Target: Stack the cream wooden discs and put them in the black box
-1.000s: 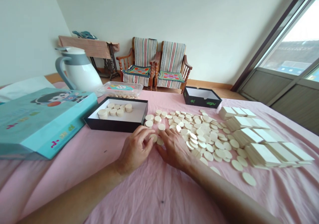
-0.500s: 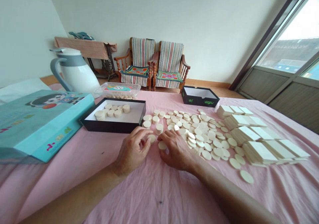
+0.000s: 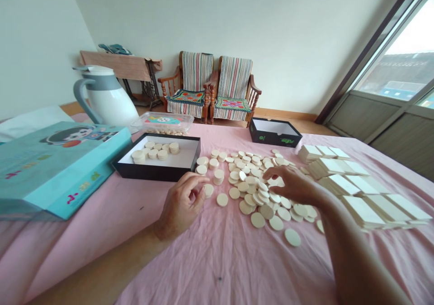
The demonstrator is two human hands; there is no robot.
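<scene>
Head camera looks across a counter [image 3: 190, 269] spread with a wrinkled pink cloth [image 3: 135, 196], its folds fanning toward the near edge. Just past the left hand [image 3: 183, 198] is a round pale disc [image 3: 208, 190] on the cloth; thumb and fingers curl beside it with a small gap between them, though I cannot tell whether they grip it. The right hand [image 3: 296, 183] hangs low over a heap of loose discs [image 3: 251, 180], thumb and fingers parted, nothing seen pinched between them. Small disc stacks [image 3: 219, 174] stand between the heap and a shallow black tray [image 3: 152, 173], whose white inside holds further stacks [image 3: 162, 154]. To the right, rows of white card stacks [image 3: 366, 184] lie beside the heap, and a black box [image 3: 274, 139] with green marks sits near the far edge. On the left are a turquoise box [image 3: 81, 169] (a cartoon figure decorates its top), a white-and-grey jug [image 3: 111, 99] and a clear tub [image 3: 162, 121] of small pale pieces. Beyond the counter, two wooden armchairs [image 3: 234, 76] with striped covers and patterned seat mats stand before a pale wall [image 3: 288, 47], a cloth-draped stand [image 3: 115, 66] with dark legs to their left. At right, a bright window [image 3: 403, 74] rises above grey panels [image 3: 369, 115].
</scene>
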